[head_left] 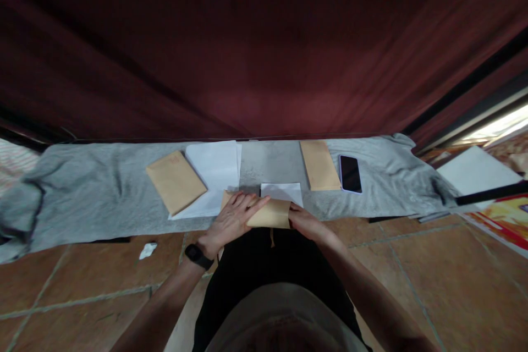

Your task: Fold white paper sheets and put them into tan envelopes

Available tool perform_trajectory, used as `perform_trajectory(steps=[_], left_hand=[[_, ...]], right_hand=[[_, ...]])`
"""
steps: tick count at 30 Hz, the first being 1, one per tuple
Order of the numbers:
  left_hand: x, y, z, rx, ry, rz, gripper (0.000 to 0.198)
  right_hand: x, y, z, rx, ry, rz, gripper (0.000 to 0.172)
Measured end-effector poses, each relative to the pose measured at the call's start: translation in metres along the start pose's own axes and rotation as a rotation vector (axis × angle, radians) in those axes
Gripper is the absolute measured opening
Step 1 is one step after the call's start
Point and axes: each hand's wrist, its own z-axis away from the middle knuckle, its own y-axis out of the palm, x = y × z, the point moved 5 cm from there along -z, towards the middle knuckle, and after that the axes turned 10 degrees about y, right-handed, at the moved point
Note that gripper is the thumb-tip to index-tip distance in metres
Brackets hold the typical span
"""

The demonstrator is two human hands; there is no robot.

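Observation:
A brown envelope (270, 213) lies across the near edge of the cloth-covered surface, above my lap. My left hand (236, 216) rests flat on its left part, fingers spread and pointing right. My right hand (304, 221) is at its right end, where the paper stands open; its fingertips are hidden in or behind the envelope. Just beyond is a folded white paper (284, 192), partly covered by the envelope. Another brown envelope (175, 181) lies at the left on white sheets (216, 165). To the right is a third brown envelope (320, 166).
A phone (350, 174) lies on the grey cloth (107, 187) at the right. Behind it hangs a dark red curtain (264, 66). Crumpled white paper (147, 250) lies on the tiled floor. A white sheet (478, 173) and a colourful package (505, 220) are at the far right.

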Motion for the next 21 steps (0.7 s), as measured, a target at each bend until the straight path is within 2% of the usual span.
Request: perform_trajectory(steps=[3, 5, 7, 11, 16, 19, 21], left_hand=[[0.011, 0.000, 0.003, -0.029, -0.059, -0.015, 0.099], [0.019, -0.002, 0.006, -0.044, -0.086, -0.022, 0.098], [0.026, -0.003, 0.010, -0.063, -0.108, -0.023, 0.096], [0.037, -0.003, 0.017, -0.112, -0.160, -0.015, 0.094], [0.046, 0.003, 0.025, -0.131, -0.240, -0.035, 0.097], [0.048, 0.005, 0.028, -0.127, -0.264, -0.053, 0.097], [0.048, 0.005, 0.028, -0.127, -0.265, -0.064, 0.097]], right_hand=[[0.001, -0.009, -0.007, -0.003, -0.008, -0.010, 0.026], [-0.001, -0.023, -0.011, -0.096, -0.051, 0.019, 0.026], [-0.003, -0.040, -0.012, -0.257, -0.099, 0.124, 0.028], [-0.009, -0.063, -0.005, -0.626, -0.088, 0.595, 0.028], [-0.012, -0.051, -0.006, -0.802, 0.016, 0.998, 0.045], [-0.010, -0.042, -0.010, -0.875, 0.029, 1.076, 0.051], [-0.009, -0.041, -0.013, -0.877, 0.038, 1.076, 0.049]])
